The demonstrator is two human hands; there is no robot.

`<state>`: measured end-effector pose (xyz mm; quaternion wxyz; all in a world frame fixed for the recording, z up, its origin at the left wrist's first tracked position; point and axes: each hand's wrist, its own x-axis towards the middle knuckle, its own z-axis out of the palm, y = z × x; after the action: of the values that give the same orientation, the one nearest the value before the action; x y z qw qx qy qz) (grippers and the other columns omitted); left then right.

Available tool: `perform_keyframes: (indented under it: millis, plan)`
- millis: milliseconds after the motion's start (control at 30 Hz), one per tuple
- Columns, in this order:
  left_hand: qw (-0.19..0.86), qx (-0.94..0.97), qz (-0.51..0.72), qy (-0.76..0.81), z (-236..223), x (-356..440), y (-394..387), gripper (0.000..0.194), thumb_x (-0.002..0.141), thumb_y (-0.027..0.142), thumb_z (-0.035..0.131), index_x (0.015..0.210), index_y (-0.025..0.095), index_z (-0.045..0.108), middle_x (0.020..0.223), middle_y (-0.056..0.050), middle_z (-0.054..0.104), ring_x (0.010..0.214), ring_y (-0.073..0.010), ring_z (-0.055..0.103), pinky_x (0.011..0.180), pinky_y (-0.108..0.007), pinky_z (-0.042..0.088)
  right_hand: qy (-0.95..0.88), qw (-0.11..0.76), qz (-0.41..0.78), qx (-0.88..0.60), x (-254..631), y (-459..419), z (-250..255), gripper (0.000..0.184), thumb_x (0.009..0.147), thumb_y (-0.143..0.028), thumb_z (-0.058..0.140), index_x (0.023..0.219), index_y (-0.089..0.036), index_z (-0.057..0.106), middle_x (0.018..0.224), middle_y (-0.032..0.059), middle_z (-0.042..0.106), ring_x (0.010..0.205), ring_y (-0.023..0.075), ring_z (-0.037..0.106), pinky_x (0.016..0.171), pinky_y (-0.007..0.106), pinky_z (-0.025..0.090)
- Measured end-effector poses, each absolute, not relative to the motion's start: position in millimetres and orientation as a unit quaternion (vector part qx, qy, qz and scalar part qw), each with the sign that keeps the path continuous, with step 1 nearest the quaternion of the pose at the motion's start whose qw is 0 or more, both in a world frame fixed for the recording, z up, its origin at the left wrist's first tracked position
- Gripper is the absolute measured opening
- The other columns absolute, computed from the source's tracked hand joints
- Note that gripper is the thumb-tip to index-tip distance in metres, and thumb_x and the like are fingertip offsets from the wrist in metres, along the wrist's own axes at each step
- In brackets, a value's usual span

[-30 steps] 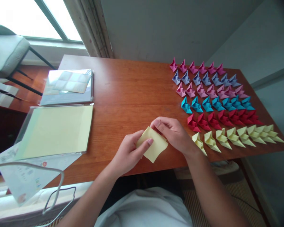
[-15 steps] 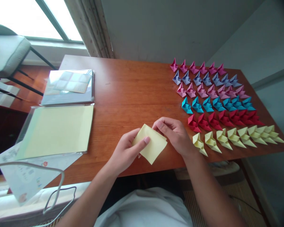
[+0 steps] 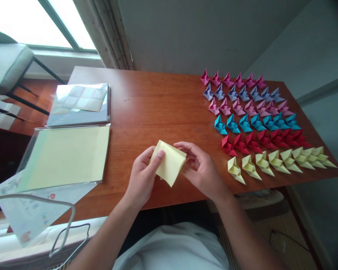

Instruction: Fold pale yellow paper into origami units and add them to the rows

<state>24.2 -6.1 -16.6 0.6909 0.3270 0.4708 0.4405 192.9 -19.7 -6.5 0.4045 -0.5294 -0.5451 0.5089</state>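
Note:
A folded square of pale yellow paper [image 3: 171, 165] is tilted above the front of the wooden table. My left hand [image 3: 145, 168] grips its left side, thumb flat on the front face and the other fingers behind, mostly hidden. At the paper's right corner is my right hand [image 3: 201, 167], its forefinger stretched out past the upper edge and its other fingers loosely curled. Some of those fingertips are behind the paper, and I cannot tell whether they touch it. The layers part slightly along the right edge.
To the right, rows of folded paper figures cover the wooden table [image 3: 154, 101], including yellow figures [image 3: 276, 162], red figures [image 3: 252, 142] and blue figures [image 3: 256, 122]. On the left lie a pack of yellow paper [image 3: 70, 157] and another plastic-wrapped pack [image 3: 81, 118]. A white cable [image 3: 70, 213] curves at lower left.
The paper and my left hand have shifted left and slightly up. My right hand has turned, its fingers moving from the paper's upper right edge to behind its right corner.

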Motion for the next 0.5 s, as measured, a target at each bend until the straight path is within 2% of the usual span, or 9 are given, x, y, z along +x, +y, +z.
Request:
perform_keyframes:
  millis: [167, 267, 500]
  plan:
    - [0.682, 0.326, 0.449, 0.477, -16, 25, -7, 0.029, 0.087, 0.047, 0.071, 0.09, 0.019, 0.065, 0.078, 0.001, 0.061, 0.065, -0.0107, 0.053, 0.058, -0.02, 0.042, -0.535, 0.393, 0.522, -0.535, 181, -29, -7, 0.072, 0.079, -0.011, 0.068, 0.144, -0.029, 0.045, 0.125, 0.0064, 0.064, 0.1, 0.0183, 0.066, 0.082, 0.028, 0.056]
    - [0.67, 0.342, 0.447, 0.484, -16, 25, -7, 0.029, 0.087, 0.047, 0.071, 0.089, 0.019, 0.065, 0.079, 0.001, 0.063, 0.068, -0.0118, 0.055, 0.06, -0.021, 0.043, -0.527, 0.393, 0.532, -0.534, 180, -32, -5, 0.076, 0.081, -0.011, 0.065, 0.149, -0.031, 0.037, 0.123, 0.0055, 0.064, 0.099, 0.0174, 0.067, 0.084, 0.029, 0.056]
    - [0.66, 0.339, 0.457, 0.489, -16, 25, -7, 0.029, 0.086, 0.047, 0.072, 0.088, 0.019, 0.064, 0.079, 0.0, 0.064, 0.069, -0.0126, 0.056, 0.06, -0.021, 0.043, -0.53, 0.367, 0.537, -0.545, 184, -38, -3, 0.08, 0.083, -0.013, 0.066, 0.152, -0.032, 0.032, 0.116, 0.0043, 0.063, 0.092, 0.016, 0.066, 0.086, 0.031, 0.056]
